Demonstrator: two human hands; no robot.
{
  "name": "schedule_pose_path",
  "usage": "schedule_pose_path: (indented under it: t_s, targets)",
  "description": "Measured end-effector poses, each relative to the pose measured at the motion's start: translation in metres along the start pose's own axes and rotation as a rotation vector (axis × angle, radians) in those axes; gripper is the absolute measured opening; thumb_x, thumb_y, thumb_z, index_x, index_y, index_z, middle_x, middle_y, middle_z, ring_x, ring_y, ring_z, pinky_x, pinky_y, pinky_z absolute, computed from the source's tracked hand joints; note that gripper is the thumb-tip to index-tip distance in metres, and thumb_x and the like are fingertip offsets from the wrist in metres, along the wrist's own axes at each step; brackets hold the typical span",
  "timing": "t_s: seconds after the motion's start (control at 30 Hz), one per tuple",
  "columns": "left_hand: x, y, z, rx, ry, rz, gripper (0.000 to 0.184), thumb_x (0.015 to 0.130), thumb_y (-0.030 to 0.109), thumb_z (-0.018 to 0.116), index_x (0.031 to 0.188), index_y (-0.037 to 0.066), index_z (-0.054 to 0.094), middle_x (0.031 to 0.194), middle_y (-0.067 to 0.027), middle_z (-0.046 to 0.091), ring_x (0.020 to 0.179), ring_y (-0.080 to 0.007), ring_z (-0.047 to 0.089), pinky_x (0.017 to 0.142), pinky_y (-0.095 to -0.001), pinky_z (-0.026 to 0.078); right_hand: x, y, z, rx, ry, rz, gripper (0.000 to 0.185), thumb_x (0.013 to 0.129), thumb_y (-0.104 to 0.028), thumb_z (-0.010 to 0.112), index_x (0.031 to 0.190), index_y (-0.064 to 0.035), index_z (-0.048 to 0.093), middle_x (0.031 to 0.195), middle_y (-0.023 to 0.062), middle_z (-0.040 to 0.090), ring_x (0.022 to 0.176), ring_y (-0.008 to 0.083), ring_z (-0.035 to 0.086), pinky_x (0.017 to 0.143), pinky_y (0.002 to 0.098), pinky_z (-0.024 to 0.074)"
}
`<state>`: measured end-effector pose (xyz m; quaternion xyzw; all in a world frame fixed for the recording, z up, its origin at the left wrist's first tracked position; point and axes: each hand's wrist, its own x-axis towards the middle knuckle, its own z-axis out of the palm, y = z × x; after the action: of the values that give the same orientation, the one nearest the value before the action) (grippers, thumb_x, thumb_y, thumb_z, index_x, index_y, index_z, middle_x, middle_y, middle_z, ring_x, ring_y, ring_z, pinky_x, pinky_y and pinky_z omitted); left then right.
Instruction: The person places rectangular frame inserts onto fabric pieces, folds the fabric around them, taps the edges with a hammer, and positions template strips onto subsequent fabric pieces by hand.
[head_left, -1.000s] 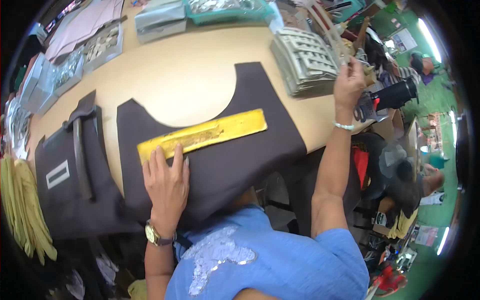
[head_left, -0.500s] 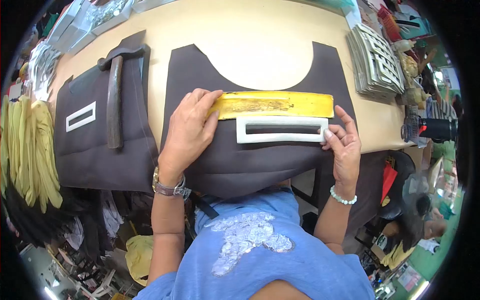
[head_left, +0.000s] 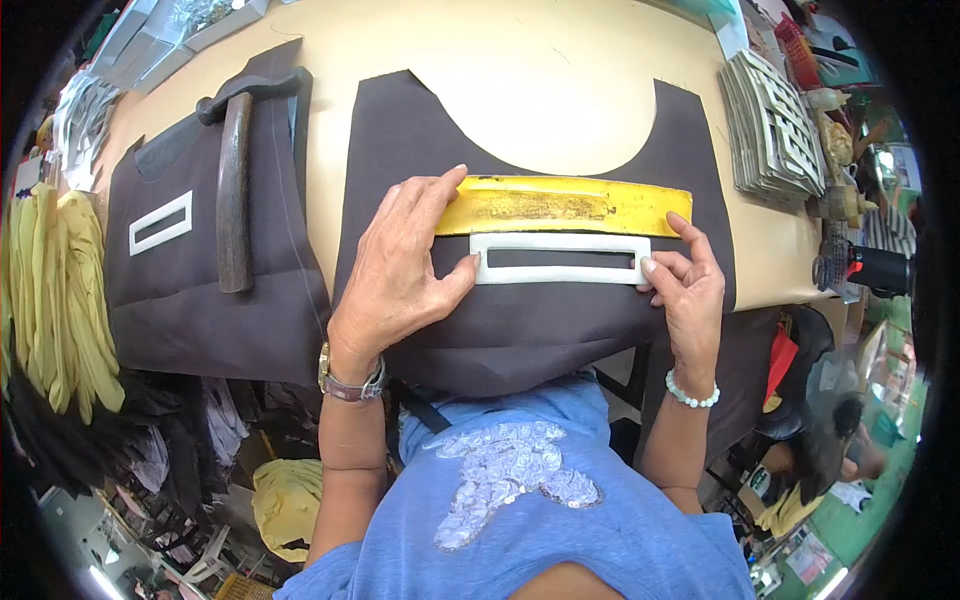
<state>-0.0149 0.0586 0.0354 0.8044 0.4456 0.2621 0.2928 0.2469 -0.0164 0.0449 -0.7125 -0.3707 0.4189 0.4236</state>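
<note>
A yellow strip (head_left: 560,205) with dark smudges lies across a dark fabric piece (head_left: 520,330) with a curved cut-out. Along the strip's lower edge sits a white rectangular frame (head_left: 560,275) with a long slot. My left hand (head_left: 405,260) rests at their left ends, fingers stretched to the strip and thumb apart, touching the frame's left end. With thumb and bent fingers, my right hand (head_left: 690,280) grips the frame's right end. Its index finger touches the strip's lower right corner.
To the left, a hammer (head_left: 236,190) lies on another dark fabric piece (head_left: 220,330) bearing a similar white frame (head_left: 160,243). Stacked white frames (head_left: 770,125) stand at the table's right. Yellow cloth pieces (head_left: 70,290) hang at far left, below boxes (head_left: 150,50).
My left thumb has moved from the strip down to the frame's left end. My right index finger has come down onto the strip's corner. The frame now sits against the strip.
</note>
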Motion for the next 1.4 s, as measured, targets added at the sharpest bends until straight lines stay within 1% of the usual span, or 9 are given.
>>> schedule_pose_path:
  t_s: [0.1, 0.4, 0.53, 0.83, 1.07, 1.17, 1.23, 1.33, 1.4]
  targets:
    - [-0.001, -0.001, 0.001, 0.028, -0.007, -0.003, 0.066, 0.067, 0.006, 0.066, 0.128, -0.001, 0.045, 0.106, -0.0165, 0.055, 0.100, -0.0288, 0.054, 0.092, -0.0365, 0.042, 0.001, 0.000, -0.001, -0.035, 0.004, 0.001, 0.051, 0.082, -0.002, 0.061, 0.129, 0.0055, 0.041, 0.078, 0.0061, 0.067, 0.064, 0.0047, 0.057, 0.049, 0.0161, 0.0387]
    - [-0.001, 0.002, 0.000, 0.027, -0.018, -0.027, 0.066, 0.068, 0.006, 0.069, 0.129, 0.000, 0.045, 0.108, -0.0161, 0.055, 0.102, -0.0291, 0.053, 0.092, -0.0367, 0.042, -0.002, 0.000, 0.003, -0.014, 0.046, -0.008, 0.050, 0.082, 0.000, 0.061, 0.127, 0.0061, 0.042, 0.077, 0.0055, 0.065, 0.065, 0.0051, 0.057, 0.053, 0.0166, 0.0417]
    - [-0.002, 0.003, 0.002, 0.042, -0.012, -0.017, 0.066, 0.067, 0.003, 0.069, 0.129, 0.000, 0.046, 0.110, -0.0155, 0.054, 0.103, -0.0283, 0.053, 0.094, -0.0358, 0.042, -0.003, 0.011, 0.009, -0.061, 0.169, -0.148, 0.049, 0.077, 0.004, 0.065, 0.123, 0.0085, 0.046, 0.076, 0.0065, 0.064, 0.064, 0.0063, 0.056, 0.060, 0.0191, 0.0468]
    - [-0.001, 0.005, 0.002, 0.051, -0.041, -0.048, 0.068, 0.066, 0.001, 0.069, 0.130, 0.001, 0.045, 0.112, -0.0148, 0.053, 0.105, -0.0267, 0.053, 0.096, -0.0346, 0.042, -0.005, 0.010, 0.009, -0.074, 0.220, -0.102, 0.047, 0.076, 0.002, 0.067, 0.119, 0.0101, 0.049, 0.074, 0.0069, 0.065, 0.065, 0.0065, 0.057, 0.062, 0.0196, 0.0467]
    - [-0.001, 0.004, 0.003, 0.058, -0.044, -0.040, 0.068, 0.066, -0.001, 0.068, 0.130, 0.001, 0.045, 0.111, -0.0150, 0.053, 0.105, -0.0265, 0.053, 0.096, -0.0343, 0.041, -0.003, 0.011, 0.008, -0.102, 0.237, -0.104, 0.048, 0.075, 0.002, 0.069, 0.118, 0.0096, 0.050, 0.071, 0.0070, 0.065, 0.064, 0.0061, 0.057, 0.062, 0.0195, 0.0465]
    - [-0.001, 0.001, 0.005, 0.050, -0.030, -0.013, 0.064, 0.067, 0.005, 0.069, 0.126, -0.003, 0.046, 0.112, -0.0169, 0.053, 0.102, -0.0313, 0.051, 0.091, -0.0382, 0.041, -0.002, 0.012, 0.007, -0.103, 0.220, -0.113, 0.050, 0.075, 0.002, 0.070, 0.119, 0.0093, 0.048, 0.070, 0.0061, 0.064, 0.063, 0.0055, 0.056, 0.060, 0.0186, 0.0451]
    - [-0.001, 0.001, 0.004, 0.072, -0.040, -0.015, 0.067, 0.066, 0.001, 0.067, 0.130, 0.000, 0.045, 0.111, -0.0155, 0.053, 0.104, -0.0281, 0.052, 0.095, -0.0358, 0.041, -0.003, 0.008, 0.006, -0.129, 0.188, -0.101, 0.051, 0.077, 0.002, 0.069, 0.122, 0.0091, 0.046, 0.072, 0.0040, 0.062, 0.064, 0.0040, 0.054, 0.058, 0.0167, 0.0421]
    - [-0.003, -0.001, 0.006, 0.070, -0.039, -0.027, 0.069, 0.066, -0.001, 0.066, 0.132, 0.002, 0.044, 0.111, -0.0146, 0.053, 0.105, -0.0263, 0.053, 0.097, -0.0348, 0.041, 0.000, 0.011, 0.006, -0.150, 0.228, -0.139, 0.049, 0.073, 0.001, 0.072, 0.116, 0.0090, 0.050, 0.068, 0.0080, 0.065, 0.060, 0.0072, 0.058, 0.058, 0.0208, 0.0471]
    - [-0.003, 0.000, 0.006, 0.060, -0.034, -0.027, 0.068, 0.066, -0.001, 0.067, 0.131, 0.002, 0.045, 0.112, -0.0147, 0.053, 0.106, -0.0268, 0.053, 0.096, -0.0352, 0.041, 0.000, 0.014, 0.007, -0.159, 0.240, -0.147, 0.045, 0.073, 0.001, 0.071, 0.114, 0.0068, 0.052, 0.066, 0.0086, 0.065, 0.059, 0.0078, 0.059, 0.057, 0.0214, 0.0467]
